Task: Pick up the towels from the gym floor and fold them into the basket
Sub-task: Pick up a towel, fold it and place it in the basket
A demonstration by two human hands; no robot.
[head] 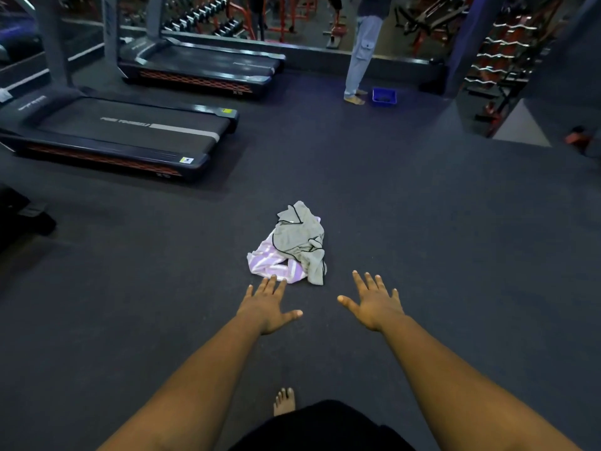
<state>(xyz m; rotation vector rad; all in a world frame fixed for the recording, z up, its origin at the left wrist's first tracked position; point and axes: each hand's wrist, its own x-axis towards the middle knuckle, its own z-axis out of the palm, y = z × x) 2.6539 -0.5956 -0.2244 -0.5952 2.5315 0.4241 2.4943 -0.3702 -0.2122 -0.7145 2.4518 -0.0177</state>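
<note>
Task barely begun, by the look of it. Both hands out front, palms down, fingers straight and spread, holding nothing: left hand (268, 307), right hand (377, 304). Towels in one crumpled heap on gym floor (439, 239) just ahead of fingertips: grey towel (300, 242) w/ dark trim on top, purple striped towel (271, 263) under it, nearest left hand. Left fingertips at or near its edge; contact not clear. Blue basket (384, 96) far beyond hands, well apart from heap, beside a standing person's feet (354, 97). Left to do: pick-up, folding, carry to basket. Unclear: whether more than 2 towels in heap, since folds hid the layers. Basket contents too small and dark to read. Standing person cut off at top of frame. Treadmills (130, 135) off to left of hands.
</note>
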